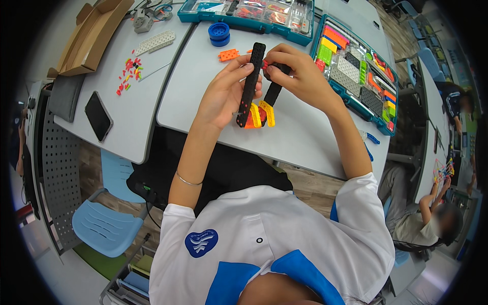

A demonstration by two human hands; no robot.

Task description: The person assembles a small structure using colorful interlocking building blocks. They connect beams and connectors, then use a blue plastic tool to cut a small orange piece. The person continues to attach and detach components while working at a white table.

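Currently, I have the black, orange and yellow model (248,99) at the upper centre of the frame, over the white table (190,86). The left hand (223,91) has thumb and fingers closed on its long black beam (251,76); the right hand (294,71) has its fingers curled round the second black beam (273,93), tips beside a red pin (265,64), how firmly I cannot tell.

A phone (98,116) and cardboard box (96,39) share a table (133,109)
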